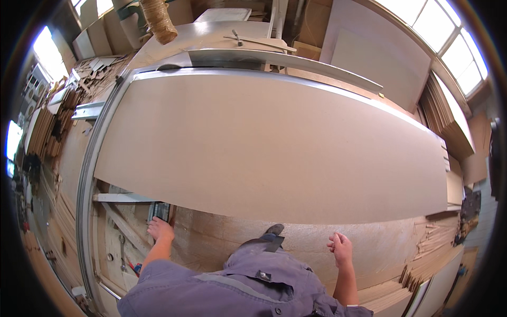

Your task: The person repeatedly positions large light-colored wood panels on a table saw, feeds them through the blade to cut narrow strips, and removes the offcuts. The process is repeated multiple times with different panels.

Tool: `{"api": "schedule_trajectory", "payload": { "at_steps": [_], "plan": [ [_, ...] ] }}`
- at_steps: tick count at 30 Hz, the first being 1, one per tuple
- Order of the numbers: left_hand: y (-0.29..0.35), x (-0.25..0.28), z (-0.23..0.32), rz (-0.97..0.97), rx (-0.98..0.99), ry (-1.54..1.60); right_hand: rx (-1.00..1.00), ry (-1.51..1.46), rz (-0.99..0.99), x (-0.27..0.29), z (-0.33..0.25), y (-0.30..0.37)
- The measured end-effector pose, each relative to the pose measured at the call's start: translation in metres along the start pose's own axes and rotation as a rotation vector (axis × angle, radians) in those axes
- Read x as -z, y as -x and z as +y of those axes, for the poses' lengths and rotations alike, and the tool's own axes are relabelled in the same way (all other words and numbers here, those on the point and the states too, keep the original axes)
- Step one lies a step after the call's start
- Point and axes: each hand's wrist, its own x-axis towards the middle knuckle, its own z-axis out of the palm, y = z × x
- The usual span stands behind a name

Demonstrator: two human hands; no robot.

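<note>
A large pale beige panel (274, 148) lies flat across the saw table in front of me. At its near left edge my left hand (160, 230) is at the near end of a dark grey, box-shaped part (160, 211), its fingers bent around that end. The far end of this part runs under the panel. My right hand (340, 248) is raised on the near side of the panel, apart from its edge. Its fingers are curled in, and I see nothing in them.
A metal rail (91, 179) runs along the left, with a frame brace (127, 229) and a wrench (122, 252) near it. Behind the panel is a long metal fence (296, 62). A ribbed hose (158, 22) hangs above. Board stacks (449, 119) and wood strips (388, 296) stand at right.
</note>
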Motion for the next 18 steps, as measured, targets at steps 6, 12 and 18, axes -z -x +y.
{"api": "schedule_trajectory", "payload": {
  "at_steps": [6, 12, 18],
  "plan": [
    [0.079, -0.054, 0.07, 0.052, -0.002, 0.064, -0.172, -0.161, 0.104, 0.129, 0.032, -0.074],
    [0.172, -0.045, 0.13, 0.078, -0.023, 0.106, -0.219, -0.358, 0.247, 0.233, 0.025, -0.163],
    [0.233, -0.057, 0.184, 0.031, 0.029, 0.107, -0.293, -0.613, 0.279, 0.324, 0.036, -0.229]
  ]
}}
